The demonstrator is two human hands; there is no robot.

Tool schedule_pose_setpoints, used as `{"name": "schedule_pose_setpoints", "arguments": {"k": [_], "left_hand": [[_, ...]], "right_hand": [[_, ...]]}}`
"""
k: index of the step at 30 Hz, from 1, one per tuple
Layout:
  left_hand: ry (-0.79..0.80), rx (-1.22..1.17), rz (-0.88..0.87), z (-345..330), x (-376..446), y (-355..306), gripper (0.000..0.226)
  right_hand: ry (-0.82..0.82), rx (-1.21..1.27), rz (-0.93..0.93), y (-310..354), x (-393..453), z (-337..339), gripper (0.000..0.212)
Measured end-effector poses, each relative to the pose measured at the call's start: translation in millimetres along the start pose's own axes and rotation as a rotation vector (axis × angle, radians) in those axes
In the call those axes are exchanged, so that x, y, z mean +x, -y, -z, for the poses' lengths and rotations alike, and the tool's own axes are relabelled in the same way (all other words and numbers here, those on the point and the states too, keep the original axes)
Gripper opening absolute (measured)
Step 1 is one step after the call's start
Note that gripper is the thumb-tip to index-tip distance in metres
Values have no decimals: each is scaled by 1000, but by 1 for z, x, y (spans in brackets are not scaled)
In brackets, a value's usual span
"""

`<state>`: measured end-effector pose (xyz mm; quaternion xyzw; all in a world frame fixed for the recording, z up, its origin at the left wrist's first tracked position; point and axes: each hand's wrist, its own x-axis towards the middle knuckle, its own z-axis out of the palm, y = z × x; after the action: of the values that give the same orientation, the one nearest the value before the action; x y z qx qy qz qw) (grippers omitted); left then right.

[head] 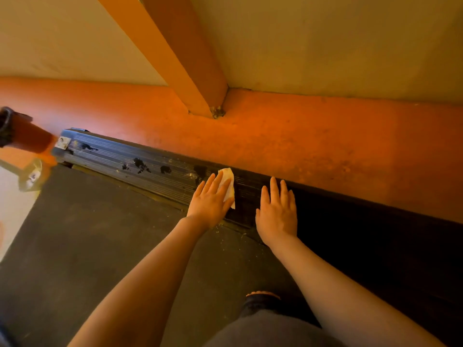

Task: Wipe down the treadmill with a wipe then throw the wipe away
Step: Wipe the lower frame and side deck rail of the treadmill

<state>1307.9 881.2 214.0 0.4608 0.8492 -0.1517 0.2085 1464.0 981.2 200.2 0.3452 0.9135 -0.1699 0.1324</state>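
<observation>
Head view, left hand (209, 202) flat on crumpled wipe (228, 182) (white), ribbed treadmill rail (150, 169), right hand (276, 211) flat.

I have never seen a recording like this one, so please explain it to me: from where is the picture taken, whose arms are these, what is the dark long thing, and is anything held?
There is one picture, taken by a camera worn on a person's head, looking forward and down. So the two bare arms are that person's own.

The dark ribbed strip is the treadmill side rail; the flat grey surface beside it is the belt. Black spots and pale crumbs lie on the rail. Beyond it is an orange floor.

The left hand presses a white wipe flat on the rail with straight fingers. The right hand rests open on the rail and holds nothing.
</observation>
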Motion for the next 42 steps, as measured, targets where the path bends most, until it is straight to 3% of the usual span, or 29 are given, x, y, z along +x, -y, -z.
{"name": "schedule_pose_setpoints", "arguments": {"k": [6, 10, 15, 21, 25, 35, 42], "left_hand": [[-156, -243, 179, 13, -43, -16, 53], [-155, -218, 225, 31, -70, -17, 52], [-61, -164, 241, 52, -81, 4, 56], [-98, -145, 184, 38, -65, 35, 57], [-197, -144, 31, 18, -36, 42, 54], [-221, -78, -460, -23, 48, 59, 56], [-265, -115, -565, -33, 60, 69, 65]], "right_hand": [[72, 82, 24, 6, -7, 7, 68], [117, 163, 65, 25, -16, 12, 72], [64, 255, 48, 19, -7, 11, 64], [-52, 306, 45, 38, -2, -14, 61], [-158, 266, 35, 54, 15, -34, 60], [-362, 98, -29, 57, 22, -64, 58], [-361, 128, -67, 59, 25, -64, 53]]}}
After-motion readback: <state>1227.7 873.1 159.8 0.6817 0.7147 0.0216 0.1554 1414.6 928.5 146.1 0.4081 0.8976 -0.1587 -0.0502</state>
